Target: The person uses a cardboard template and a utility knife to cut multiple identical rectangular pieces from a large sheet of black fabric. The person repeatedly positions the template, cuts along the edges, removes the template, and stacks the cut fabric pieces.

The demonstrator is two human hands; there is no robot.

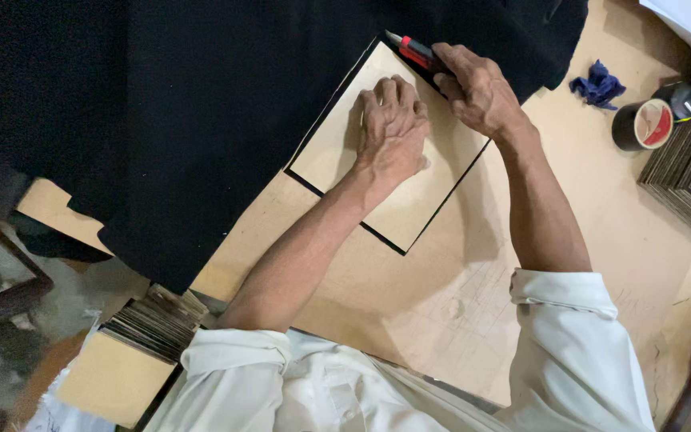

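A tan rectangular board lies tilted on a large sheet of black fabric spread over the workbench. My left hand presses flat on the board's middle, fingers bent. My right hand grips a red and black utility knife at the board's far edge, blade tip pointing toward the top corner. A thin black strip of fabric shows along the board's lower edges.
A roll of tape and a crumpled blue cloth sit at the right. Stacks of thin boards stand at the right edge and lower left. The tan workbench surface carries many cut marks.
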